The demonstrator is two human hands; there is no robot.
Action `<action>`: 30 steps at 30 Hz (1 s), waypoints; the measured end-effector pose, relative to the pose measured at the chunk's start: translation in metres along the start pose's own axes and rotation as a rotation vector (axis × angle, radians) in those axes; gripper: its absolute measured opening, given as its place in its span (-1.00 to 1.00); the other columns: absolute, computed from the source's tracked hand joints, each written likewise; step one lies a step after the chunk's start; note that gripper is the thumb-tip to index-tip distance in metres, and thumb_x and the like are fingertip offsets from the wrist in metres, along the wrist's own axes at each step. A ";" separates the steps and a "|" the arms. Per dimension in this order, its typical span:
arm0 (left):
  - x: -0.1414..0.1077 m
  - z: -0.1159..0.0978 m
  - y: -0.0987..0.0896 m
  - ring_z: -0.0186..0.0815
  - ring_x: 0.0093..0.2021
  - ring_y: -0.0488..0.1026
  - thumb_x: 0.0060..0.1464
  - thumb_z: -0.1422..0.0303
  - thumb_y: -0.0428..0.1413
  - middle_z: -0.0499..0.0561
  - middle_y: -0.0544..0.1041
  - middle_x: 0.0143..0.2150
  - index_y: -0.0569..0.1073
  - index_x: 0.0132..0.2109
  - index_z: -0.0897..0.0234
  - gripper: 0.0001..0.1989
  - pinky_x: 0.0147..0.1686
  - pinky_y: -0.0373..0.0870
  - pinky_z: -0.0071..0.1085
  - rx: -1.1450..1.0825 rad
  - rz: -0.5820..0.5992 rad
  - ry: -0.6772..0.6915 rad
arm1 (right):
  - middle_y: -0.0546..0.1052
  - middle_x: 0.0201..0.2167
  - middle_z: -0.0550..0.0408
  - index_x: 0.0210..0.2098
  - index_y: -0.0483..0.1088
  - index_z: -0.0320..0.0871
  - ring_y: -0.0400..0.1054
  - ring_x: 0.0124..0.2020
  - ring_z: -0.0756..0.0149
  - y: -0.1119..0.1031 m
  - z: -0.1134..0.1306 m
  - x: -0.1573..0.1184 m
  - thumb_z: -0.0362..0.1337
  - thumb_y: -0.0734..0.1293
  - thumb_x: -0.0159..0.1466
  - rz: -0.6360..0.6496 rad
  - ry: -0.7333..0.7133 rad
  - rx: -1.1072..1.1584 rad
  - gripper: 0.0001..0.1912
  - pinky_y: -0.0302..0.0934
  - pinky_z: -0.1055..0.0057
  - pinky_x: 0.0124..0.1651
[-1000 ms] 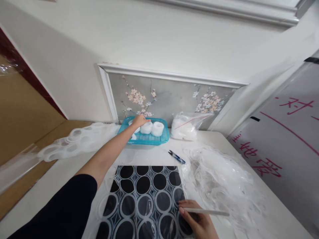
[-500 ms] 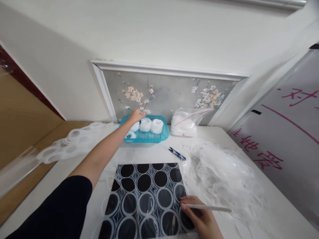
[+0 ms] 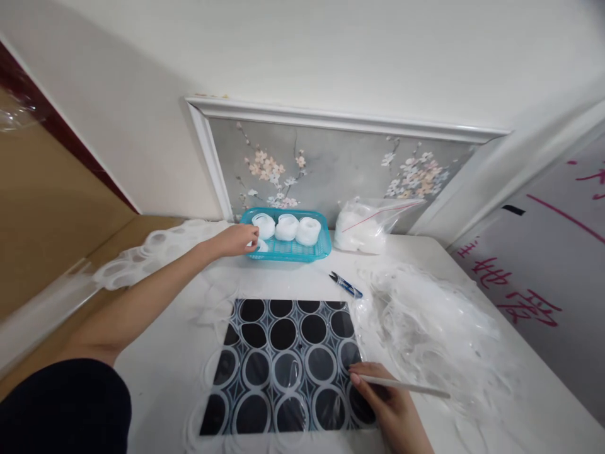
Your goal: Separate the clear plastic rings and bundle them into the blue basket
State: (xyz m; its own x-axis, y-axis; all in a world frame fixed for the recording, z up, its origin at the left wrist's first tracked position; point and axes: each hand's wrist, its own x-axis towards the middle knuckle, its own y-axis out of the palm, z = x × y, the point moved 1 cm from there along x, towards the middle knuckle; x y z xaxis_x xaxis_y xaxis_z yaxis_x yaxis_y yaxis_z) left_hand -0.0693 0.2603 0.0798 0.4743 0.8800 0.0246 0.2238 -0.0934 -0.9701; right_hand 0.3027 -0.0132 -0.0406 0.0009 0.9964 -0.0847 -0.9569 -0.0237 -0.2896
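At the far edge of the white surface [image 3: 155, 372], the left hand [image 3: 236, 240] reaches out to the near left corner of a turquoise basket [image 3: 302, 251], its fingers pinched on a small white ring [image 3: 261, 245] at the rim. Three stacks of white rings [image 3: 287, 227] stand in a row inside the basket, just beyond that hand. Close to the body, the right hand [image 3: 387, 407] rests on the lower right corner of a black mat [image 3: 283, 362] printed with circles, its fingers closed around one thin white stick [image 3: 406, 386] that points off to the right. One clear punched film lies over the mat. One blue-handled snipper [image 3: 347, 285] lies between basket and mat, apart from both hands. One heap of clear plastic scraps [image 3: 425, 328] sits right of the mat, and one clear bag [image 3: 368, 224] of white pieces stands beside the basket.
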 end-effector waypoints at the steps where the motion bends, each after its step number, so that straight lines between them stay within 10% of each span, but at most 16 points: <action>1: -0.003 0.001 0.003 -0.23 -0.21 0.45 -0.11 0.43 0.17 0.04 0.54 -0.27 0.53 -0.52 0.24 -0.91 -0.11 0.29 -0.40 0.005 0.017 0.010 | 0.64 -0.21 -0.14 -0.31 0.64 -0.12 0.51 -0.09 -0.01 0.000 0.001 0.000 0.07 0.41 0.20 0.004 0.009 -0.008 -0.62 0.39 0.16 0.04; 17: 0.026 0.029 -0.012 -0.30 -0.24 0.46 -0.01 0.24 0.15 0.02 0.57 -0.27 0.55 -0.38 0.33 -0.78 -0.23 0.32 -0.47 -0.279 0.116 -0.016 | 0.64 -0.24 -0.12 -0.29 0.61 -0.17 0.52 -0.17 0.00 -0.003 0.005 -0.001 0.13 0.41 0.17 -0.005 0.092 0.003 -0.54 0.38 0.21 -0.03; 30: 0.030 0.051 0.008 -0.31 -0.33 0.38 -0.07 0.45 0.20 -0.07 0.44 -0.50 0.48 -0.48 0.34 -0.92 -0.13 0.31 -0.39 0.043 0.147 -0.149 | 0.64 -0.23 -0.13 -0.29 0.61 -0.14 0.51 -0.14 -0.01 -0.006 0.000 -0.002 0.10 0.41 0.18 0.002 0.074 -0.008 -0.58 0.36 0.18 -0.02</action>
State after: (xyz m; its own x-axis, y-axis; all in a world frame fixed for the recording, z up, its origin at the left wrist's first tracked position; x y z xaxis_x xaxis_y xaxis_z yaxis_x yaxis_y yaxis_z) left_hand -0.0964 0.3096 0.0605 0.3675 0.9177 -0.1507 0.1232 -0.2086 -0.9702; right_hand 0.3083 -0.0147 -0.0385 0.0205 0.9876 -0.1560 -0.9545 -0.0271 -0.2968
